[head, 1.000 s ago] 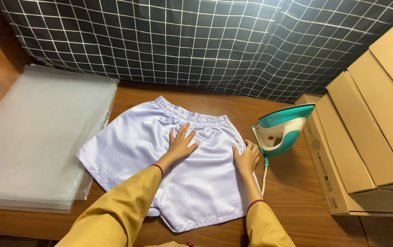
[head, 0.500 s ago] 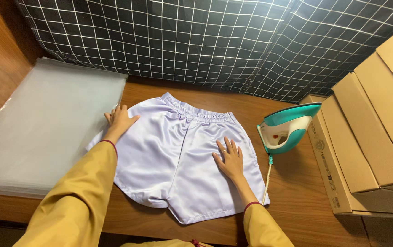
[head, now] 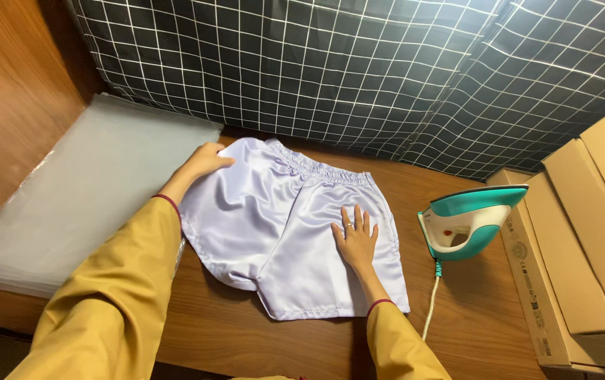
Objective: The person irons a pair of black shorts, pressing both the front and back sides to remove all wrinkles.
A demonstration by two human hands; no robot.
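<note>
A pair of pale lilac satin shorts (head: pixel 281 225) lies on a wooden table (head: pixel 471 309), waistband towards the back. My left hand (head: pixel 202 163) grips the left edge of the shorts and lifts that side, folding it inward. My right hand (head: pixel 356 238) rests flat, fingers spread, on the right leg of the shorts. Both arms wear mustard yellow sleeves.
A teal and white iron (head: pixel 473 219) stands on its heel right of the shorts, its cord (head: pixel 431 304) trailing to the front edge. Cardboard boxes (head: pixel 584 253) line the right side. A stack of clear plastic bags (head: pixel 84 190) lies at left. Black grid-patterned cloth (head: pixel 358 70) hangs behind.
My left hand moved from the middle of the shorts to their left edge and took hold of it, lifting it. My right hand slid from the right edge inward onto the right leg.
</note>
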